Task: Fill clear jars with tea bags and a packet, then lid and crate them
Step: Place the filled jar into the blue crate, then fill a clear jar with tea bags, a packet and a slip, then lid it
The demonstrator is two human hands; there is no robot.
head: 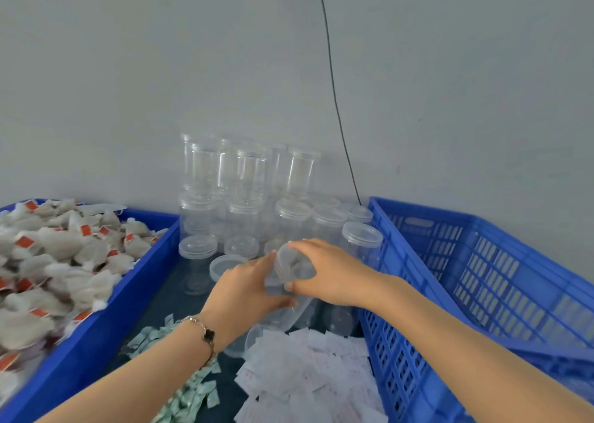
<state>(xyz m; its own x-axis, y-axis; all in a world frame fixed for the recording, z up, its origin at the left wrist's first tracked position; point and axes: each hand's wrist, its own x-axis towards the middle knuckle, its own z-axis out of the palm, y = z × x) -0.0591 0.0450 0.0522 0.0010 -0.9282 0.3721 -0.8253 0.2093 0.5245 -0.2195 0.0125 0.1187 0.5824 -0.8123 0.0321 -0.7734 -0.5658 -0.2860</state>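
Holding one clear jar (289,274) between both hands over the dark surface (180,300), long axis tilted, mouth toward the camera. Left hand (244,290) fingers curl round the lower body; right hand (324,274) fingers wrap the rim end, likely seating a lid. Contents look like tea bags, blurred. Blue crate (482,262) lies just right, nearer the right hand.
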